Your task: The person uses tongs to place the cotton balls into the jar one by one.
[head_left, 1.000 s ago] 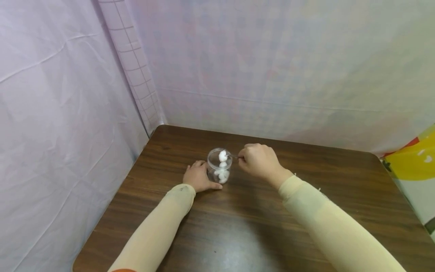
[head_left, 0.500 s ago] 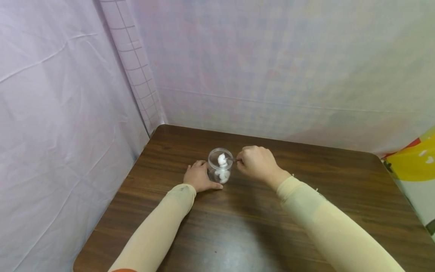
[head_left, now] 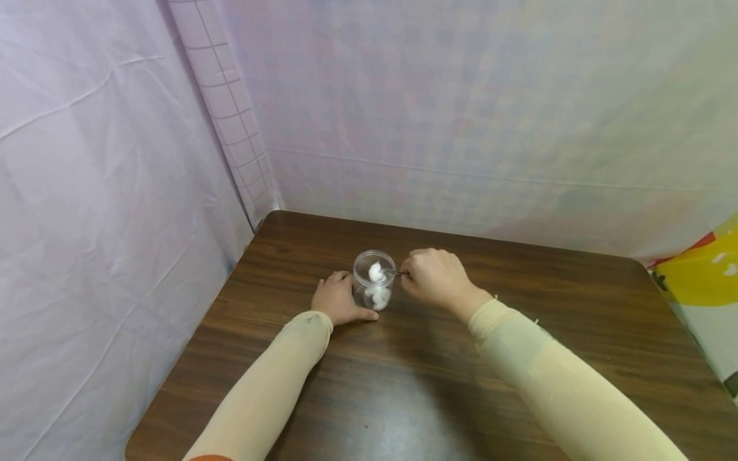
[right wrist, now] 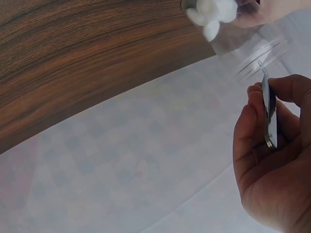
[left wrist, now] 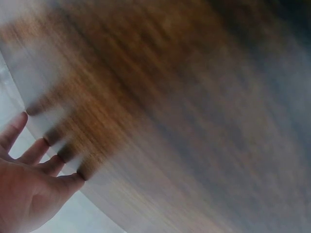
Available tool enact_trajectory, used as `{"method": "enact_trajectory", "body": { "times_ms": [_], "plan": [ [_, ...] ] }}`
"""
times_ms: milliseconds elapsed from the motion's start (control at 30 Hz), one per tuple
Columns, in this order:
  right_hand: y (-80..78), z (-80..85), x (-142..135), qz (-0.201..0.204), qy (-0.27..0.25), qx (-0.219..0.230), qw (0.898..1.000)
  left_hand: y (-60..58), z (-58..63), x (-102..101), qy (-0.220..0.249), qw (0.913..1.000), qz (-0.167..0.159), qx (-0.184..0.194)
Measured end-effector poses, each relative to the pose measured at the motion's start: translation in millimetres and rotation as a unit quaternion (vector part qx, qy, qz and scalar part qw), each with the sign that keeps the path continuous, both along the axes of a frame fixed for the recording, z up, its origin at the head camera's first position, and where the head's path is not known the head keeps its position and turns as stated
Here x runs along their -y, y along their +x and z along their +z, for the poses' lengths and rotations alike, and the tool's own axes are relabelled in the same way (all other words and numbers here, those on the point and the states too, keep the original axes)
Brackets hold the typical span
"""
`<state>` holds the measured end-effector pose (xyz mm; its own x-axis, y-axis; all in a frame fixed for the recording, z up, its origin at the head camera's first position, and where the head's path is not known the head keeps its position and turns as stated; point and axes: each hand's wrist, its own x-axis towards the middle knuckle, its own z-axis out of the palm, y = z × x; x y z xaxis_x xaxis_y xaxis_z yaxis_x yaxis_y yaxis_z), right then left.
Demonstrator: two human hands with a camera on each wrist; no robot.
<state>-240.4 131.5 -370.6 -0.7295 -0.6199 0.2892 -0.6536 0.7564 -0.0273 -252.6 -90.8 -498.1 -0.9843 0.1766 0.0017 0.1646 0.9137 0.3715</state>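
A clear jar (head_left: 363, 282) stands on the brown table with several white cotton balls (head_left: 377, 296) inside. My left hand (head_left: 337, 301) holds it low on its left side, thumb across the front. In the left wrist view, fingertips (left wrist: 80, 175) of that hand show over the tabletop; the jar is hidden there. My right hand (head_left: 436, 276) pinches metal tweezers (right wrist: 268, 111), their tips pointing left over the jar's rim. In the head view the tips meet an upper cotton ball (head_left: 377, 271); I cannot tell whether they grip it.
The wood-grain table (head_left: 277, 397) meets a pale checked curtain (head_left: 461, 128) at its back edge. Another white curtain (head_left: 104, 224) hangs along the left. A yellow and red item (head_left: 700, 272) lies beyond the table's right edge.
My right hand has shifted slightly left, and the tweezer tips have lowered. The upper cotton ball sits a little lower in the jar. My left hand and the jar have stayed nearly still.
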Motion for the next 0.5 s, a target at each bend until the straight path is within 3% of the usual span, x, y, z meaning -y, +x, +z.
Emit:
{"method": "enact_trajectory", "body": {
  "times_ms": [500],
  "plan": [
    [-0.5,-0.8,0.5,0.002,-0.003,0.000,1.000,-1.5,-3.1,0.6,-0.002,1.0000,0.000,0.004]
  ]
}}
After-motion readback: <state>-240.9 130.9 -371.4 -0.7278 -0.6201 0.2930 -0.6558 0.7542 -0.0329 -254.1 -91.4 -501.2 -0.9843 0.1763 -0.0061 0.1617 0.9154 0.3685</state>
